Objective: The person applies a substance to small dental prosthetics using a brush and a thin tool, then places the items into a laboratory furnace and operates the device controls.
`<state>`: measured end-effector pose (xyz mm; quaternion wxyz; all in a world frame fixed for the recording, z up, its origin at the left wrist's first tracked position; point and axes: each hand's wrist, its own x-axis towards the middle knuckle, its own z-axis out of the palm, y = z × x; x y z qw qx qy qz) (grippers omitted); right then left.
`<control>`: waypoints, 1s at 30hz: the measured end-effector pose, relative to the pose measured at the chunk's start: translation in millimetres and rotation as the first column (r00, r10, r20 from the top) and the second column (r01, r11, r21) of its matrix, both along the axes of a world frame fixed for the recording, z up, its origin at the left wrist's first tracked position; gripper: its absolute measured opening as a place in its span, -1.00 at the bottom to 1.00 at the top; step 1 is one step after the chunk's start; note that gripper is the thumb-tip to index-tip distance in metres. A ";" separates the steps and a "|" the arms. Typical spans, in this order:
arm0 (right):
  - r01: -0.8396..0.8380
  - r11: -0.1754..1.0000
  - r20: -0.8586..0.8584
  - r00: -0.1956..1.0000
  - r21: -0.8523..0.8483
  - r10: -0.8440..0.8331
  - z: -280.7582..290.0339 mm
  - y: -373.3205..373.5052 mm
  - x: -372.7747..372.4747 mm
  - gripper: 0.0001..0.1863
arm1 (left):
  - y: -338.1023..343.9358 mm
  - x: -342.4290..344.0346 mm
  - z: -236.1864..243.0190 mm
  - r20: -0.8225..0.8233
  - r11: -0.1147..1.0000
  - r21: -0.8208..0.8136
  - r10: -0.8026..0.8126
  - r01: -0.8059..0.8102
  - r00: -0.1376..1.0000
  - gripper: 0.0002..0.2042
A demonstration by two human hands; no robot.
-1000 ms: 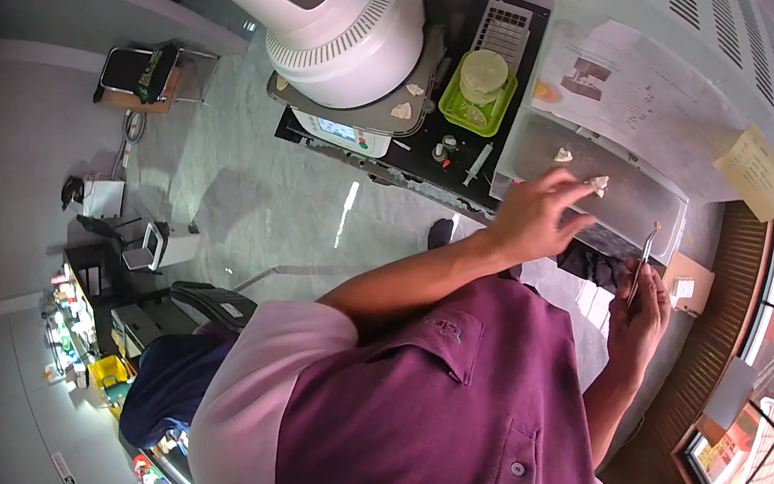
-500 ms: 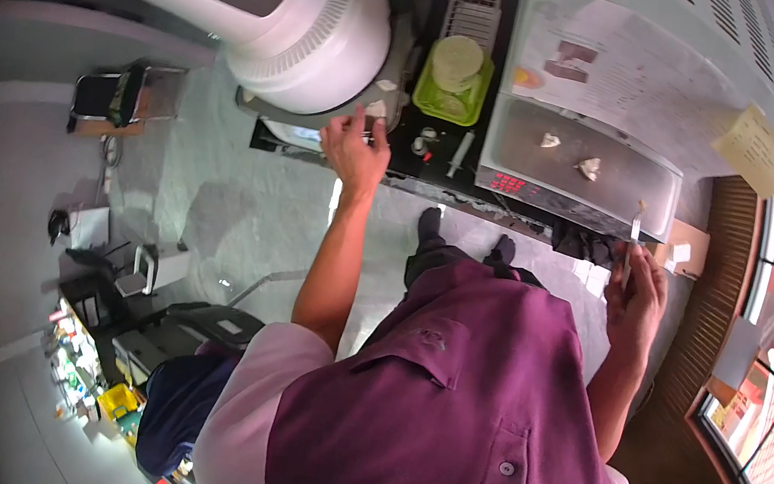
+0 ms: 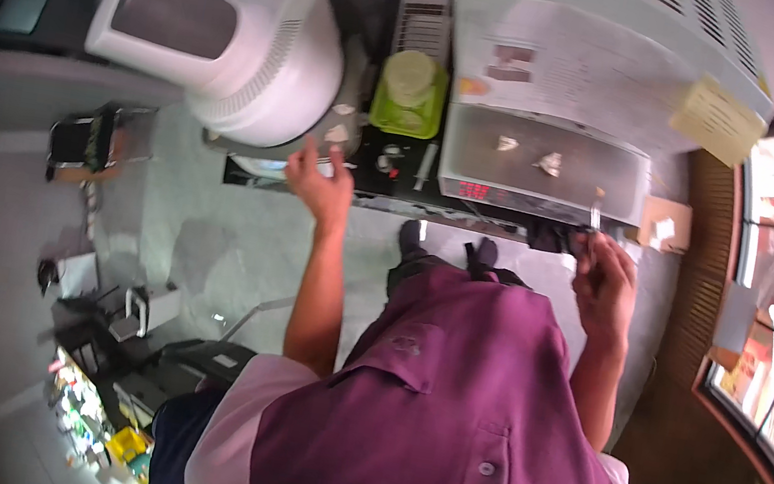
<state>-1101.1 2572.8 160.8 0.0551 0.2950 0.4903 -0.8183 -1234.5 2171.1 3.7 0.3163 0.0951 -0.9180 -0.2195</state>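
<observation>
My left hand point(image 3: 322, 189) is at the front edge of a white machine point(image 3: 279, 63), fingers spread, nothing clearly held. Two small cream pieces lie just beyond its fingertips on the machine's grey base, the nearer piece point(image 3: 337, 134) being larger. My right hand point(image 3: 608, 279) is closed around slim silver tweezers point(image 3: 596, 216) at the front right corner of a grey metal box-shaped device point(image 3: 480, 168). A tiny yellowish bit point(image 3: 599, 192) shows at the tweezers' tip; whether they grip it, I cannot tell. Two irregular cream pieces, one a jagged lump point(image 3: 549, 163), rest on the device's top.
Between the machines stands a green tray point(image 3: 406, 121) bearing a round pale container point(image 3: 409, 76). A syringe point(image 3: 426, 165) and small metal parts point(image 3: 389, 155) lie before it. Behind are a paper sheet point(image 3: 577, 64) and yellow note point(image 3: 720, 121). A cardboard box point(image 3: 665, 223) sits at right.
The whole view has shifted, moving the bench leftward and slightly down in the picture. My left hand's fingers look more spread; my right hand still holds the tweezers at the device's corner.
</observation>
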 end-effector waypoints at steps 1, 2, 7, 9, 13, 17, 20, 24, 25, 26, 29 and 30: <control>-0.002 1.000 -0.015 1.000 -0.002 0.002 3.6 0.5 0.4 -0.73 | 3.1 1.1 -1.4 -0.019 0.999 0.042 -0.006 0.007 1.000 -0.52; -0.005 1.000 -0.016 1.000 -0.017 0.005 2.6 4.0 1.3 -0.73 | 7.4 3.7 2.5 -0.020 1.000 0.027 0.010 -0.010 1.000 -0.52; -0.013 1.000 -0.011 1.000 -0.027 0.012 0.4 2.1 -2.1 -0.73 | 13.5 6.8 20.9 0.000 0.979 0.200 -0.047 0.046 0.999 -0.59; -0.020 1.000 -0.007 1.000 -0.017 0.020 4.0 1.1 -3.6 -0.73 | 17.2 3.7 26.9 -0.006 0.984 0.177 -0.029 0.030 1.000 -0.62; -0.054 0.998 -0.024 0.998 -0.025 0.053 8.0 -0.7 -5.7 -0.72 | 14.9 -5.6 30.7 -0.091 0.980 0.189 -0.052 0.068 0.995 -0.59; -0.046 0.999 -0.042 0.998 -0.020 0.045 2.4 -1.7 -4.9 -0.71 | 16.3 -18.9 40.3 -0.027 0.985 0.171 -0.031 0.035 0.999 -0.61; -0.050 0.999 -0.012 0.999 0.001 0.050 5.1 -2.2 -3.8 -0.71 | 14.1 -33.9 44.9 0.003 0.998 0.034 -0.059 0.059 0.998 -0.60; -0.056 0.998 -0.025 0.998 -0.001 0.056 4.9 1.6 -2.1 -0.71 | 20.9 -52.0 62.5 0.195 0.999 0.031 -0.026 0.020 0.981 -0.59; -0.050 0.999 -0.023 0.999 -0.004 0.050 4.5 1.7 -1.5 -0.71 | 21.8 -57.0 65.6 0.333 0.999 0.047 -0.018 0.003 0.943 -0.60; -0.045 0.999 -0.025 0.999 -0.004 0.045 6.2 1.9 -1.1 -0.71 | 22.5 -61.9 67.2 0.466 0.998 0.060 -0.013 -0.017 0.885 -0.61; -0.042 0.999 -0.024 0.999 0.016 0.042 11.6 1.7 1.8 -0.72 | 23.6 -72.8 50.2 0.298 0.990 -0.112 -0.043 0.080 0.954 -0.62; -0.056 0.998 -0.028 0.998 -0.002 0.056 7.6 0.0 1.0 -0.72 | 17.0 -73.9 47.6 0.318 0.994 -0.082 -0.047 0.076 0.947 -0.63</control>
